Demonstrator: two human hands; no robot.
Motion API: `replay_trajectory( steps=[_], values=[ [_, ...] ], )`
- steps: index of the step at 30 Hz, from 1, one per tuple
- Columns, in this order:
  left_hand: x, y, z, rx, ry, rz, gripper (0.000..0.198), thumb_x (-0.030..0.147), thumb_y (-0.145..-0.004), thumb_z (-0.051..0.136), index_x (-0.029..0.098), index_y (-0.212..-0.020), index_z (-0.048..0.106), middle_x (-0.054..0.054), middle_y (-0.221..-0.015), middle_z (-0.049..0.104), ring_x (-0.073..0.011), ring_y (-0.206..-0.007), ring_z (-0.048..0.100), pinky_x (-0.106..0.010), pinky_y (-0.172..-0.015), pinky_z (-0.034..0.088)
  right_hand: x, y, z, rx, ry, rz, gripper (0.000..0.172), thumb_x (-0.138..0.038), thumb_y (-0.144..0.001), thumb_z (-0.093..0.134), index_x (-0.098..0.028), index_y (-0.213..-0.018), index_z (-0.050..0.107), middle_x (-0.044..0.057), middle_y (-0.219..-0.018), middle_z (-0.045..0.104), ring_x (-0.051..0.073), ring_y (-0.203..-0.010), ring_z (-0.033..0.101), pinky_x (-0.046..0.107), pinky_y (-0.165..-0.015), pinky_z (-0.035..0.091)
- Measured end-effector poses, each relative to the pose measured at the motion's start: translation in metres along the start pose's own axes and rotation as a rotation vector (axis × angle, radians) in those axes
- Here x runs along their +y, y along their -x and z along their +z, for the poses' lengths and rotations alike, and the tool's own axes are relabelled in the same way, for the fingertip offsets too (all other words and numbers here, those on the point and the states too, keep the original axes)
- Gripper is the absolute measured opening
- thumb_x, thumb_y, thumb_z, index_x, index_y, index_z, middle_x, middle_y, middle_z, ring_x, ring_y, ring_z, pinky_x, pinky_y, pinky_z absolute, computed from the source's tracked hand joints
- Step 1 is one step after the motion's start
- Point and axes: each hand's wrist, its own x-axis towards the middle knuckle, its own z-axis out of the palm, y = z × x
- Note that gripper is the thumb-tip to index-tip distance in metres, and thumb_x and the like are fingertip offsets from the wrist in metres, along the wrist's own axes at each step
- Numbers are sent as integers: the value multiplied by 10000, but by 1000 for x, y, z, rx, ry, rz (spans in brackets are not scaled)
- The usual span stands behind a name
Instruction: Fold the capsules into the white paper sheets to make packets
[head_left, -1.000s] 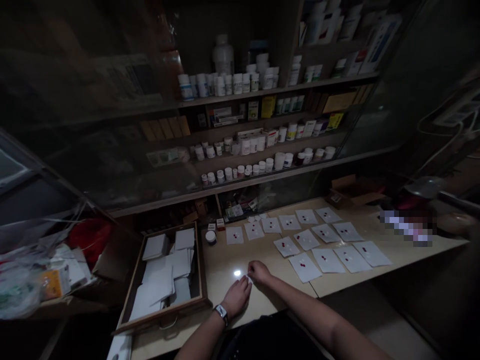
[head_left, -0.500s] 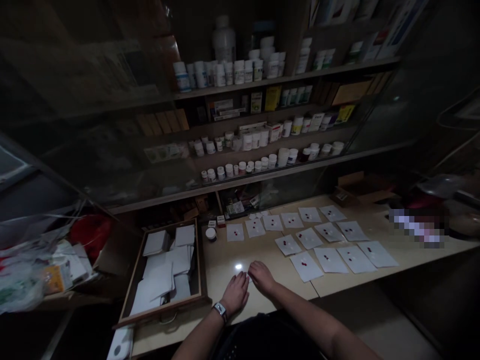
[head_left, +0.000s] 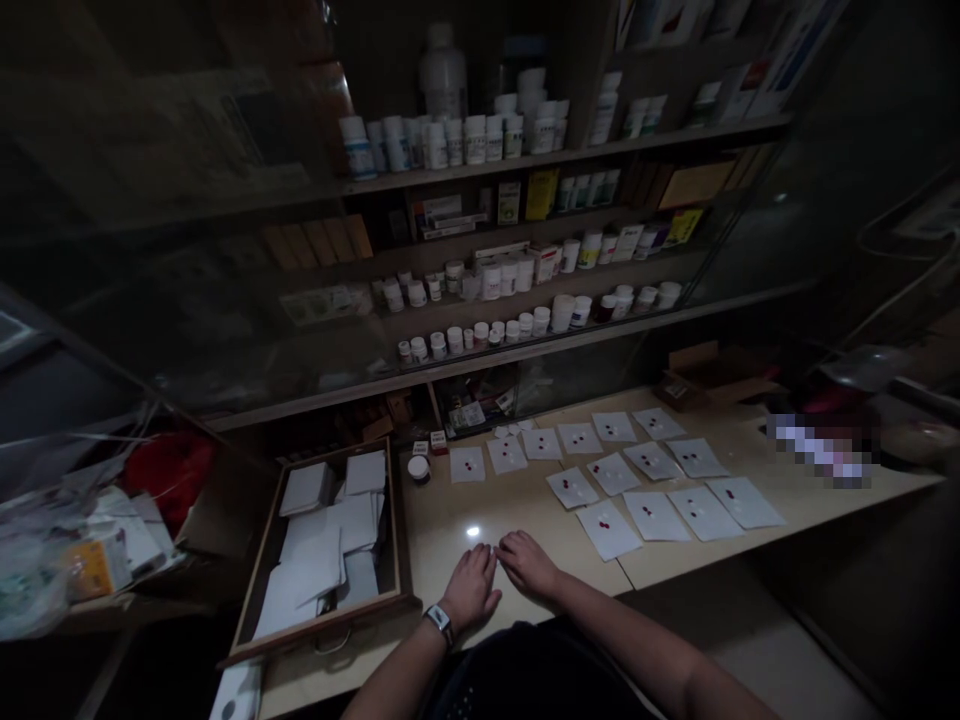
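Note:
My left hand (head_left: 471, 585), with a watch (head_left: 437, 618) on its wrist, rests on the counter (head_left: 442, 520). Its fingers are stretched forward and close together, the thumb apart. My right hand (head_left: 527, 562) is beside it, fingers bent down and drawn together. The fingertips of both hands nearly meet over a tiny pale spot, too small and hidden to name. To the right lie several white paper squares in rows, each with small dark red pills; the nearest paper square (head_left: 619, 541) is beyond my right hand.
An open wooden drawer (head_left: 405, 545) of white paper stacks stands at left. Behind it are a small white-lidded jar (head_left: 418, 468) and two little boxes (head_left: 438, 442). Shelves (head_left: 480, 352) of medicine bottles rise at the back. A cardboard box (head_left: 686, 390) sits far right.
My fingertips have come slightly closer together, and the pale bit between them shows less. The whole view has shifted a little; the papers and pills lie as before.

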Motion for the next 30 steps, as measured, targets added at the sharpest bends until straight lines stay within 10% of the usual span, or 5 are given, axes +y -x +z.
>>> replay_trajectory(
  steps=[14,30],
  values=[
    [-13,5,-13,-136,-22,95,725,450,-925,446,141,-1515,162,-172,-1572,199,-296,-1451,158,-506,-1148,197,-25,7,-3,-12,-42,200,396,-237,-894,510,-199,-1284,567,112,-1085,598,249,-1018,502,395,-932,368],
    [-3,0,-23,-56,-70,85,507,291,-930,419,152,-1414,356,-164,-1492,374,-296,-1389,304,-476,-1114,302,-14,36,-1,-175,-27,140,560,-262,-912,419,-216,-1467,367,133,-1502,397,286,-1382,340,577,-1128,182]
  ],
)
